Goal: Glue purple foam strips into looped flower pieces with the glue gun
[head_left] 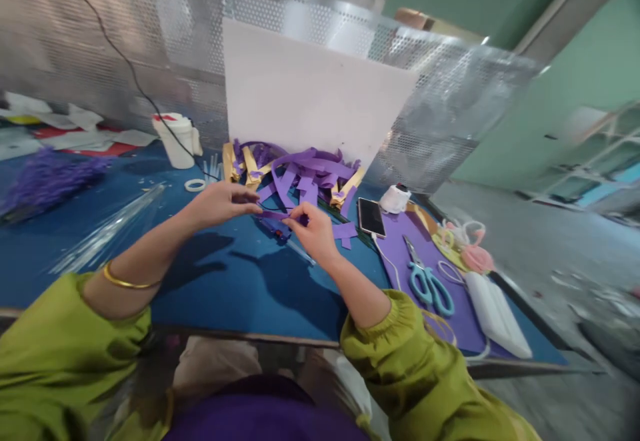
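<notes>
My left hand (223, 202) and right hand (311, 227) both pinch the purple strip (273, 215) taut | risk: it tears if I pull harder | scissors (430, 285) lie aside on the counter (240, 287).

Both forearms reach forward and converge toward the middle. Left hand (223, 204): palm turned down, fingers extended to the right, thumb and fingertips pinched together. Right hand (313, 231): slightly nearer, fingers curled, thumb and forefinger pinched at the far left tip. Fingertips of the two hands nearly meet. Both wrists bare; sleeves pushed back to mid-forearm.
</notes>
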### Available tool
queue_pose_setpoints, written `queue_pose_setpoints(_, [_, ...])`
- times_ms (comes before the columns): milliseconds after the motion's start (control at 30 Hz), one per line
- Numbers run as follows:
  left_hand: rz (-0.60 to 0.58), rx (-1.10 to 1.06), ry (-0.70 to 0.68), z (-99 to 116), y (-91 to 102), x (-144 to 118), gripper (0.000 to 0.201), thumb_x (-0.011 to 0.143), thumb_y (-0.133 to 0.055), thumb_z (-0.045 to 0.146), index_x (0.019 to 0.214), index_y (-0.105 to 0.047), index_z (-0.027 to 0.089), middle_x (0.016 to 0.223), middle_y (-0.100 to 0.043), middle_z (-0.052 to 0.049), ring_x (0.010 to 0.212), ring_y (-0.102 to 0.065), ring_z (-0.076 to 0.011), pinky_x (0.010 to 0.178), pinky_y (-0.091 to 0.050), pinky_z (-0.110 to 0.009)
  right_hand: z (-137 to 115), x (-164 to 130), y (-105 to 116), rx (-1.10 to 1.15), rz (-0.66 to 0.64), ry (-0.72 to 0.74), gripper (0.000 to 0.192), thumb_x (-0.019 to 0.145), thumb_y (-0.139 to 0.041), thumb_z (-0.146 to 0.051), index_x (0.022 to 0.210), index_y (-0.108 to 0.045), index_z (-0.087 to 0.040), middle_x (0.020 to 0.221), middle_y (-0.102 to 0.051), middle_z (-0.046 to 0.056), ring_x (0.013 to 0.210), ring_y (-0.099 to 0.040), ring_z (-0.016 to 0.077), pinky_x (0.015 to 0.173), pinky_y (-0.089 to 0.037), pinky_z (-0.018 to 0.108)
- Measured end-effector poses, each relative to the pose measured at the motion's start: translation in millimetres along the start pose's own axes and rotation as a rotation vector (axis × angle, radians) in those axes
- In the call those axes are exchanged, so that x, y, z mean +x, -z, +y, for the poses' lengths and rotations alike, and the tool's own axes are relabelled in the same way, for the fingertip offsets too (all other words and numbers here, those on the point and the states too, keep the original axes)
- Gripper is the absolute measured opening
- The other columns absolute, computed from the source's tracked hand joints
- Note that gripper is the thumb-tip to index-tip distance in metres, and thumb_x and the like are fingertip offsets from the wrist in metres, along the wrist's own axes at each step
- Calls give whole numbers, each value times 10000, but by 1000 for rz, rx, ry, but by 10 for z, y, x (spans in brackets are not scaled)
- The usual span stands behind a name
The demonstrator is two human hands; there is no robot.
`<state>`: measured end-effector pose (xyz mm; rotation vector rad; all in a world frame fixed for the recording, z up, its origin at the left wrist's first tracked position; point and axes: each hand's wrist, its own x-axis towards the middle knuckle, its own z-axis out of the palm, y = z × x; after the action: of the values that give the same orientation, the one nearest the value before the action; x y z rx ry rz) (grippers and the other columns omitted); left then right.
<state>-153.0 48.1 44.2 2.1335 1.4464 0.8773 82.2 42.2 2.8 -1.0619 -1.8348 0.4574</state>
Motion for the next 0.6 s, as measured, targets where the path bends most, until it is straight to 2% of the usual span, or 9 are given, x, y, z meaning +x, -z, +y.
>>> queue_pose_setpoints(100, [112, 155, -81, 223, 302, 14, 429, 733, -692, 513, 1031, -777, 216, 774, -753, -10, 706, -651, -174, 651, -440, -245, 20, 16, -9, 8, 1, 6, 151, 771, -716, -234, 713, -578, -216, 742, -662, -18, 708, -576, 153, 686, -426, 272])
queue_pose_setpoints(133, [112, 182, -117, 340, 400, 20, 403, 760, -672, 490, 1035, -776, 214, 754, -746, -7, 675, -639, -162, 637, -432, -242, 23, 17, -13, 10, 0, 4, 153, 768, -717, -237, 711, -577, -216, 742, -664, -16, 706, -576, 154, 682, -423, 272])
queue_pose_setpoints(267, [-5, 213, -271, 871, 671, 112, 328, 775, -690, 410, 1013, -783, 206, 799, -752, -16, 738, -674, -174, 703, -469, -259, 14, 12, -27, 26, -24, 23, 156, 773, -714, -240, 706, -575, -215, 764, -677, -5, 695, -571, 155, 666, -412, 275])
queue_pose_setpoints(367, [-132, 78, -398, 1146, 749, 290, 286, 773, -717, 361, 1000, -780, 198, 817, -753, -16, 792, -701, -186, 728, -501, -275, -3, -1, -40, 19, -59, 54, 146, 782, -705, -234, 714, -576, -218, 775, -680, -2, 686, -567, 156, 661, -407, 280])
queue_pose_setpoints(467, [-175, -131, -481, 1216, 799, 560, 236, 767, -749, 320, 953, -769, 176, 826, -746, -19, 838, -716, -198, 764, -532, -306, -7, -17, -61, 9, -88, 92, 155, 785, -701, -220, 709, -567, -223, 772, -671, -9, 687, -565, 154, 656, -405, 277])
queue_pose_setpoints(600, [-82, -492, -638, 1090, 889, 937, 273, 803, -754, 354, 989, -733, 154, 955, -746, -44, 810, -703, -172, 835, -560, -374, 10, -41, -85, -12, -107, 110, 169, 791, -703, -209, 709, -556, -224, 787, -668, -13, 692, -567, 147, 652, -406, 269])
